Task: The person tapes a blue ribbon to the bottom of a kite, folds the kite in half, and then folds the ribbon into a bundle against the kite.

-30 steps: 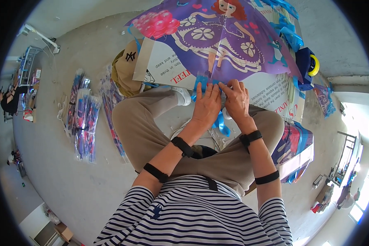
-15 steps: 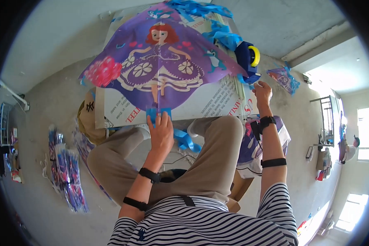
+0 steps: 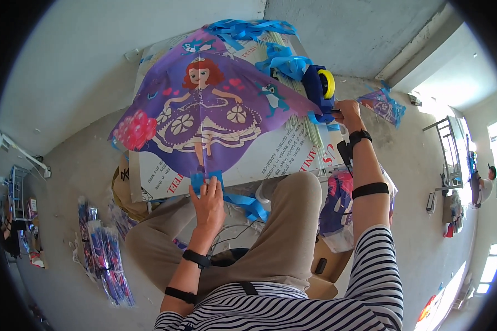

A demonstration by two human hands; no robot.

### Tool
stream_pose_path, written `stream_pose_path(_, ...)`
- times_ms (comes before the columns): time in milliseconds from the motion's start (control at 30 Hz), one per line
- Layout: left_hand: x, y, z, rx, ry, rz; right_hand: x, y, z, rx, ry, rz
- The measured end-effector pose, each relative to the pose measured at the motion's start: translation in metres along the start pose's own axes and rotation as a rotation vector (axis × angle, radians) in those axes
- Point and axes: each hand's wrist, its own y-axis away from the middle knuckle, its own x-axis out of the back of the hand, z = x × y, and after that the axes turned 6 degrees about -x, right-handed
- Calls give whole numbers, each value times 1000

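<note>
A purple kite sheet (image 3: 165, 149) printed with a red-haired princess in a gown lies spread across a white printed board (image 3: 243, 176). At its near tip sits a blue ribbon (image 3: 250, 205), whose loose part trails off to the right. My left hand (image 3: 209, 205) rests its outstretched fingertips on the ribbon and the kite's tip, pressing them flat. To the right of the kite stands a dark blue tape dispenser (image 3: 313, 88) with a yellow-centred roll (image 3: 327, 84). My right hand (image 3: 348, 115) is at the dispenser's near end, fingers pinched together; what lies between them is hidden.
Blue ribbons (image 3: 248, 28) and pale thin sticks (image 3: 299, 83) lie along the board's far and right sides. Bundled wrapped kites (image 3: 106, 254) are on the floor at left. Another printed kite (image 3: 382, 106) lies at right. An open cardboard box (image 3: 321, 287) stands beside my right leg.
My right hand has reached onto the tape dispenser's near end, where before it was just short of it. My left hand stays at the kite's tip. The whole view has shifted slightly.
</note>
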Motion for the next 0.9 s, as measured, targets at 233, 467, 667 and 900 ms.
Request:
stream_pose_path(233, 0, 2, -5, 14, -10, -17, 16, 10, 18, 80, -398, -294)
stream_pose_path(467, -3, 1, -4, -1, -13, 12, 10, 0, 56, 119, -658, -379)
stream_pose_path(667, -4, 6, -7, 14, -34, 15, -9, 10, 66, -184, -825, -460)
stream_pose_path(900, -5, -1, -1, -10, -16, 14, 3, 0, 113, -350, -1283, -353)
